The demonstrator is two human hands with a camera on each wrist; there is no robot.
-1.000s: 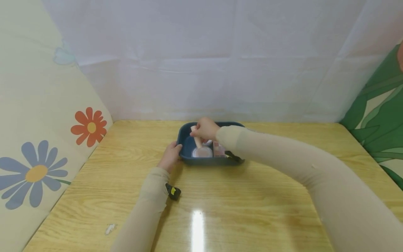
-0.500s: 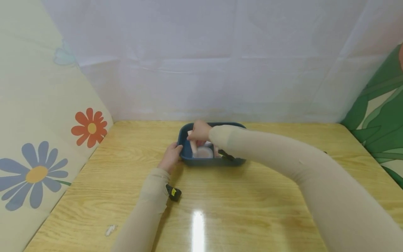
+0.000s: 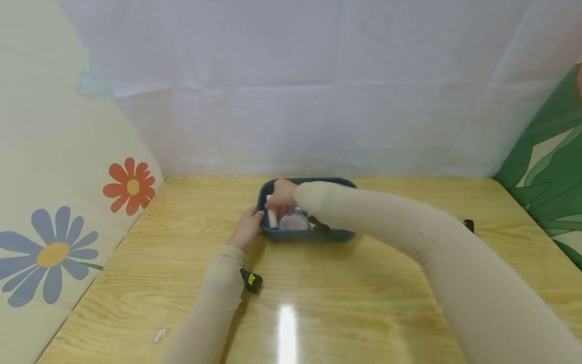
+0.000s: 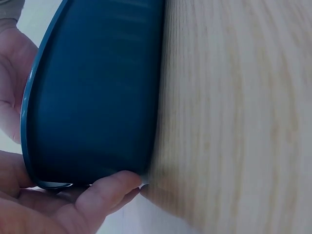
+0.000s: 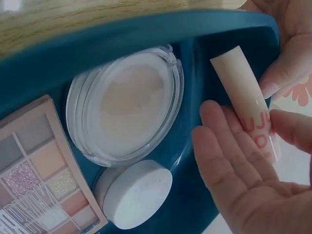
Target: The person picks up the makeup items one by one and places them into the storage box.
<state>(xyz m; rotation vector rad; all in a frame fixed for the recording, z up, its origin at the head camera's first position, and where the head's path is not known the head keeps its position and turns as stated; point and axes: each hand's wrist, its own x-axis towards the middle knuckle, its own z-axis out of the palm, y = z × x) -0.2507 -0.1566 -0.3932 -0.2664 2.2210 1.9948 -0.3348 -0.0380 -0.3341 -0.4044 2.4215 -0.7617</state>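
A dark blue bin (image 3: 291,235) stands near the table's back edge. My left hand (image 3: 247,228) holds its left end, the thumb lying along the bin's outer wall in the left wrist view. Inside the bin, my right hand (image 5: 253,180) pinches a peach cosmetic tube (image 5: 239,80) with pink letters between thumb and fingers. The tube is tilted in the bin's left end, beside a round clear-lidded compact (image 5: 129,105). A white-lidded round jar (image 5: 141,195) and an eyeshadow palette (image 5: 44,170) lie further right, mostly hidden by my right arm in the head view.
A small black object (image 3: 469,225) shows on the table just beyond my right forearm. A pale scuff (image 3: 160,334) marks the wooden table (image 3: 345,293) at front left. A white sheet (image 3: 309,91) hangs behind, with flower-printed panels at the sides.
My right hand has moved left and lower into the bin with the tube, which now stands closer to the left end. The black object has come into view. My left hand stays on the bin.
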